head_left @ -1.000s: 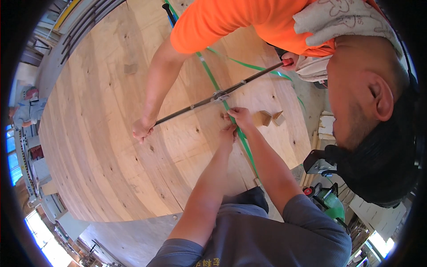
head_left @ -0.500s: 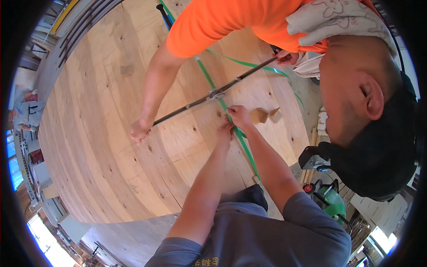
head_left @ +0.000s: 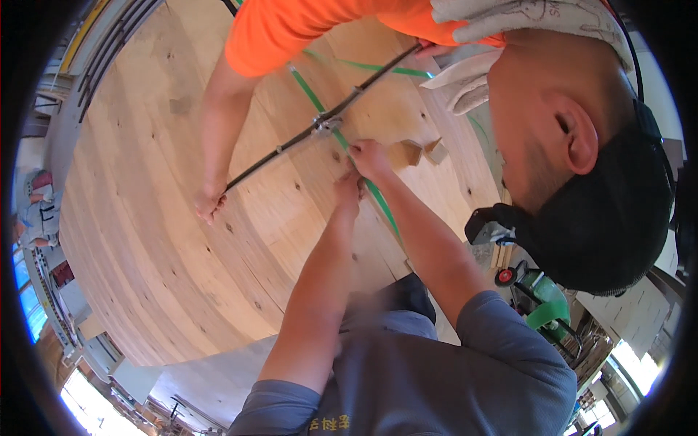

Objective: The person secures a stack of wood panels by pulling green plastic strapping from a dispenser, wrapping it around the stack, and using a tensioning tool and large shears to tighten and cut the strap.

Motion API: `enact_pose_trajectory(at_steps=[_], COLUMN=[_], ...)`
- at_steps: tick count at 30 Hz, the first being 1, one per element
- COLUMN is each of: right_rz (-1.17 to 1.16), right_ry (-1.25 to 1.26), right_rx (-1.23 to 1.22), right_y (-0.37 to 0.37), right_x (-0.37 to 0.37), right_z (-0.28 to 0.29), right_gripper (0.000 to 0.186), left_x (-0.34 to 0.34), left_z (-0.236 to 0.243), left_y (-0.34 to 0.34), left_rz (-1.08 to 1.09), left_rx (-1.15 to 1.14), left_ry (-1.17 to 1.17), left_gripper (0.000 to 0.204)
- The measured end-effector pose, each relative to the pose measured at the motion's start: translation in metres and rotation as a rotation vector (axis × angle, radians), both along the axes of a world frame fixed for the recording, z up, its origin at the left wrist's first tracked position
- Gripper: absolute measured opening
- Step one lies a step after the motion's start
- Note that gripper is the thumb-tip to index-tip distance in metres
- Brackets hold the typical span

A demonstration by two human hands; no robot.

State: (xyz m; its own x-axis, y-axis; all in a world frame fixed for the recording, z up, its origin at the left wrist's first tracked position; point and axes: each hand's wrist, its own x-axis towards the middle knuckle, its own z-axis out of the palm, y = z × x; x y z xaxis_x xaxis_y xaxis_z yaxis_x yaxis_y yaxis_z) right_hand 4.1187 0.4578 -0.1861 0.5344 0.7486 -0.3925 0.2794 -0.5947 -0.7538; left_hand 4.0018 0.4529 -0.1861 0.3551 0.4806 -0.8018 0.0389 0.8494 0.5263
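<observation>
A green strap (head_left: 309,89) runs over a big pale wooden panel (head_left: 167,240). My left hand (head_left: 349,189) is closed on the strap, at its near stretch. Just beyond it, my right hand (head_left: 369,158) pinches the same strap; the fingertips are partly hidden. Ahead of my hands, a dark strapping tool (head_left: 325,125) with two long handles sits on the strap. A co-worker in an orange shirt (head_left: 305,29) grips its handles, with one hand (head_left: 211,205) at the left end and the other at the far right end.
Two brown cardboard corner pieces (head_left: 416,152) lie on the panel right of my hands. The co-worker's head with a black cap (head_left: 603,232) leans in at the right. A green machine with wheels (head_left: 544,305) stands on the floor. Another person (head_left: 40,214) is at the far left.
The whole view has shifted, so the panel, tool and hands appear further left and higher. The tool's handles are bent a little at the middle. My hands stay on the strap.
</observation>
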Motion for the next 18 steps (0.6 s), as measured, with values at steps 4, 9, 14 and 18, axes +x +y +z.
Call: enact_pose_trajectory(at_steps=[4,9,14,18], right_rz=[0.017,-0.012,-0.065,-0.060], right_ry=[-0.120,-0.003,-0.104,-0.182], right_rx=[0.027,0.013,0.030,0.044], right_y=[0.001,-0.005,-0.007,-0.004], right_x=[-0.002,-0.007,-0.017,-0.018], right_z=[-0.003,0.004,-0.004,-0.009], right_gripper=[0.025,0.024,0.022,0.022], left_x=[-0.002,0.000,-0.006,-0.004], left_z=[-0.006,-0.001,-0.007,-0.003], left_y=[0.000,-0.004,-0.003,-0.001], left_rz=[0.001,0.011,0.002,-0.015], left_rx=[-0.024,-0.034,-0.014,0.033], left_ry=[-0.058,-0.049,-0.071,-0.081], left_gripper=[0.020,0.023,0.023,0.024])
